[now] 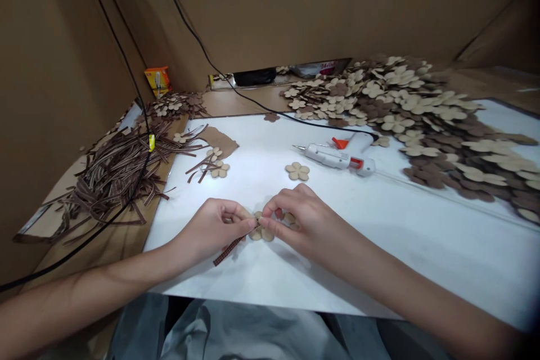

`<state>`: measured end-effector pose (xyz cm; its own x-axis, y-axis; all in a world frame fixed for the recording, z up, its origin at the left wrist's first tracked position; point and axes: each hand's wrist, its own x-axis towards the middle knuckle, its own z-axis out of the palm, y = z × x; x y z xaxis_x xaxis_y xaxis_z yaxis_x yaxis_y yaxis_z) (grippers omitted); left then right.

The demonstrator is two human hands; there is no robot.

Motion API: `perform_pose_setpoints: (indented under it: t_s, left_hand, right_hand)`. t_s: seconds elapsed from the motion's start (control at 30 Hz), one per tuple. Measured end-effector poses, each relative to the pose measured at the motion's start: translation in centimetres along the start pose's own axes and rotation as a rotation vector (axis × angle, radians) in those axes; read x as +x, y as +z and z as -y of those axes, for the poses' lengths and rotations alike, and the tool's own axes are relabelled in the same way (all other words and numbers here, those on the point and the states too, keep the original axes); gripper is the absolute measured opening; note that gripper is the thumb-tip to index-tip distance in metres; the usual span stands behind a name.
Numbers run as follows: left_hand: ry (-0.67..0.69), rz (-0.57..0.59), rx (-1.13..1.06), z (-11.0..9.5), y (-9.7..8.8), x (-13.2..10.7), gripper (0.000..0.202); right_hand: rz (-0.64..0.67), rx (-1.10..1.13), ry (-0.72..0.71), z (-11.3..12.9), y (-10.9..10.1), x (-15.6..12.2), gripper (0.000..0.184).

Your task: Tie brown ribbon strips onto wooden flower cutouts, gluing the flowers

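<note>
My left hand (228, 223) pinches a short strip of brown patterned ribbon (228, 251), whose loose end points down and left. Close against it, my right hand (291, 215) has thumb and forefinger pressed together at the ribbon's other end. Beneath both sets of fingertips lies a beige fabric flower (262, 233) on the white board. Another beige flower is partly hidden under my right hand. Just beyond the hands a further beige flower (297, 171) lies flat. A white glue gun (337, 156) rests on its side behind that, its nozzle pointing left.
Many brown ribbon strips (113, 171) heap on cardboard at left. A large pile of beige and brown flowers (405, 107) covers the back right. A black cable (253, 102) crosses to the glue gun. An orange box (158, 80) stands at the back left, near a cardboard wall (295, 11).
</note>
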<state>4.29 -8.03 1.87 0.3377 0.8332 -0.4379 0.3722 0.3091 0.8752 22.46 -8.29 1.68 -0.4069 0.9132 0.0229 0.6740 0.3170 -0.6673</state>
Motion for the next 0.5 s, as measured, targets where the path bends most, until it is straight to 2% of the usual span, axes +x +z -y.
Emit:
perform_pose_setpoints:
  t_s: [0.17, 0.33, 0.5]
  left_hand:
    - [0.040, -0.008, 0.029, -0.09, 0.00, -0.18, 0.022]
    - [0.066, 0.004, 0.055, 0.00, -0.01, -0.36, 0.024]
    - [0.072, 0.007, 0.054, 0.42, 0.03, -0.30, 0.025]
  right_hand:
    - [0.006, 0.056, 0.014, -0.37, 0.18, 0.05, 0.015]
    - [0.074, 0.106, 0.024, -0.46, -0.11, -0.01, 0.019]
    - [0.071, 0.107, 0.007, -0.35, -0.09, -0.14, 0.016]
